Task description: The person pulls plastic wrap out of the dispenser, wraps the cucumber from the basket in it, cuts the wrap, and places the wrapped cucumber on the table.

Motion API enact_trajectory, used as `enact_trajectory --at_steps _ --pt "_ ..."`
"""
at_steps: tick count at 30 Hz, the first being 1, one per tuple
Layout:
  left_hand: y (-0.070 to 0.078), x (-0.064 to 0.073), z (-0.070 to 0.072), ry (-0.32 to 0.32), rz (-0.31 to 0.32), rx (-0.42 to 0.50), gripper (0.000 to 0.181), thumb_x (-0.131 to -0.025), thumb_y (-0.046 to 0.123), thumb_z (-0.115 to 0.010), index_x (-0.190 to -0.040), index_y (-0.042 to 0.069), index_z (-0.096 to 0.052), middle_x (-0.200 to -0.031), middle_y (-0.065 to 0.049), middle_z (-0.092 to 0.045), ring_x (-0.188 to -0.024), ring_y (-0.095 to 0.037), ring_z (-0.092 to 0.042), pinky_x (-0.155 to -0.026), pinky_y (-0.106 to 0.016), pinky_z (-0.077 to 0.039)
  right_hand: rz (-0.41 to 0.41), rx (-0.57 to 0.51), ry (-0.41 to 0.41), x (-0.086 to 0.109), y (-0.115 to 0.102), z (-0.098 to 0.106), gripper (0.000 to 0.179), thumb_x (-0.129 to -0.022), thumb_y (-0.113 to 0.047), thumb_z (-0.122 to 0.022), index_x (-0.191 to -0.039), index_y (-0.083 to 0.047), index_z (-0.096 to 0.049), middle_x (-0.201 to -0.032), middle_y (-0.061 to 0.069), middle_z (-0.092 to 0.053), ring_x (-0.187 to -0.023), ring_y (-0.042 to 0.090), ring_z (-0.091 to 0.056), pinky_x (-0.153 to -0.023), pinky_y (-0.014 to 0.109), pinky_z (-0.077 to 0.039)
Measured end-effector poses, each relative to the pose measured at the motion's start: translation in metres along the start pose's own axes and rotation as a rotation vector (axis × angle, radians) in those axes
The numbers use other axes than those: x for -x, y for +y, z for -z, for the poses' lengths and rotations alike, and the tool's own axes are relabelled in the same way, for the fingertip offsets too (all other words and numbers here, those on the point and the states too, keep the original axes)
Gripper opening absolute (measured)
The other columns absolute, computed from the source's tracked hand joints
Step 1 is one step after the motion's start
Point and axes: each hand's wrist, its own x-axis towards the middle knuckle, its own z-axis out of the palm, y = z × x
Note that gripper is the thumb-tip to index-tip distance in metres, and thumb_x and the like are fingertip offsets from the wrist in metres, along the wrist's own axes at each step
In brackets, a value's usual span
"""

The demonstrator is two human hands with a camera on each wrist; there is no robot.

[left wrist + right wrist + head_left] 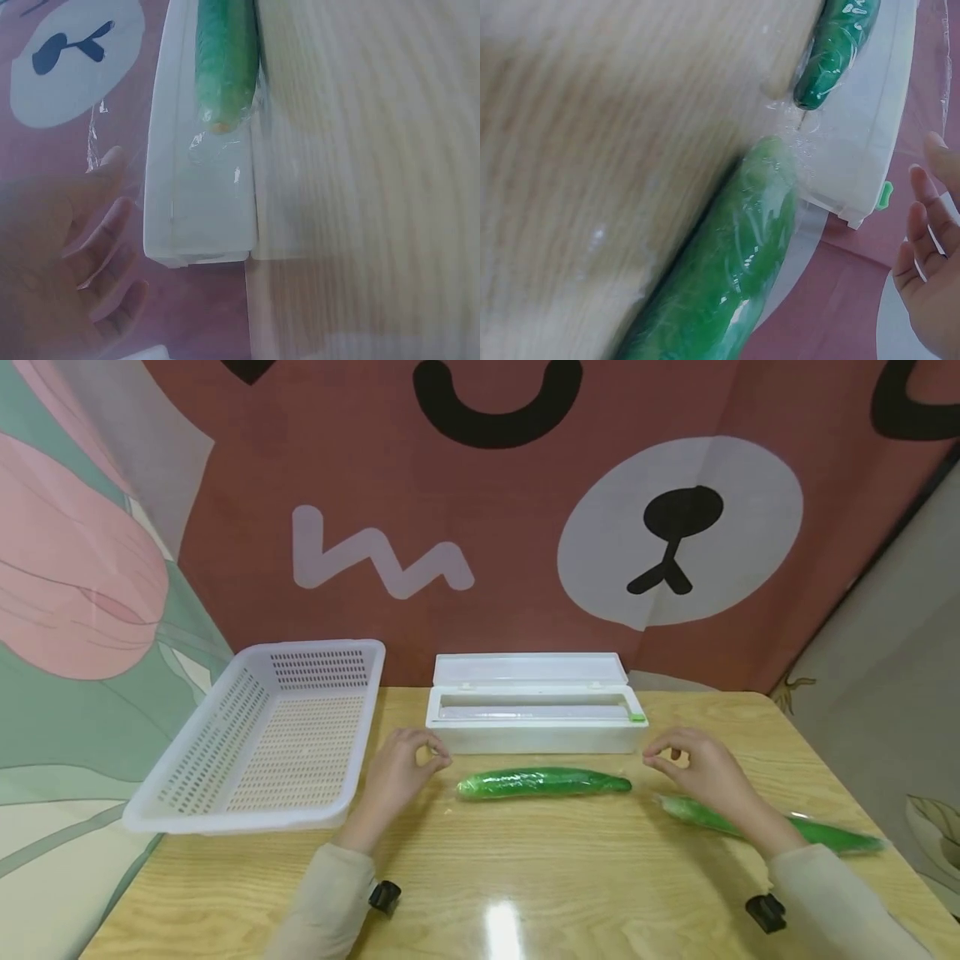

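Observation:
A green cucumber (543, 782) in shiny clear film lies across the table between the hands. At its left end the left hand (400, 768) has thumb and forefinger drawn together, pinching the edge of clear cling film (92, 139); the film shows mostly as glints. Past the other end, the right hand (697, 766) pinches film in the same way, a bright crease of it rising from the fingertips in the right wrist view. Beneath the right forearm lies a second film-covered cucumber (731, 255), partly hidden by the arm in the head view.
Just behind the front cucumber stands a white cling film box (532, 741), its lid raised, a roll inside and a green slider (637, 718) at its right end. A white perforated basket (360, 760) sits at the left. A printed curtain (510, 527) hangs behind the table.

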Motion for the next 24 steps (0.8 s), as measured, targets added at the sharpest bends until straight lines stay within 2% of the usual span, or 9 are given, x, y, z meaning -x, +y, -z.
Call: enact_trajectory --at_steps 6,10,15,24 --pt "0.002 0.010 0.004 -0.051 -0.033 -0.030 0.014 -0.078 0.018 -0.084 -0.083 0.025 -0.072 -0.101 0.004 -0.072 -0.102 -0.024 -0.061 -0.082 -0.045 -0.053 -0.013 0.006 -0.084 0.009 -0.002 0.001 0.018 -0.077 -0.002 -0.083 -0.085 -0.016 -0.075 -0.086 -0.010 -0.067 -0.075 0.011 -0.054 -0.061 0.030 -0.048" --pt "0.004 0.014 0.005 -0.076 -0.044 -0.064 0.015 -0.077 0.019 -0.085 -0.080 0.026 -0.072 -0.095 0.005 -0.071 -0.095 -0.022 -0.062 -0.074 -0.041 -0.053 -0.072 0.013 -0.172 0.012 -0.004 0.002 0.013 -0.081 -0.007 -0.081 -0.087 -0.017 -0.075 -0.088 -0.010 -0.066 -0.077 0.012 -0.054 -0.060 0.027 -0.045" --pt "0.003 0.017 0.005 -0.130 -0.053 -0.086 0.016 -0.078 0.019 -0.084 -0.079 0.027 -0.071 -0.095 0.006 -0.071 -0.091 -0.018 -0.062 -0.074 -0.038 -0.052 -0.097 0.014 -0.239 0.013 -0.006 0.000 0.011 -0.082 -0.008 -0.080 -0.086 -0.017 -0.075 -0.087 -0.011 -0.066 -0.077 0.011 -0.054 -0.061 0.027 -0.046" --pt "0.003 0.021 0.000 -0.187 -0.110 -0.115 0.011 -0.079 0.019 -0.083 -0.088 0.021 -0.078 -0.093 0.006 -0.071 -0.086 -0.018 -0.062 -0.069 -0.037 -0.053 -0.106 0.072 -0.318 0.018 -0.010 -0.008 0.012 -0.083 -0.011 -0.080 -0.087 -0.021 -0.076 -0.087 -0.011 -0.067 -0.077 0.009 -0.056 -0.061 0.027 -0.047"
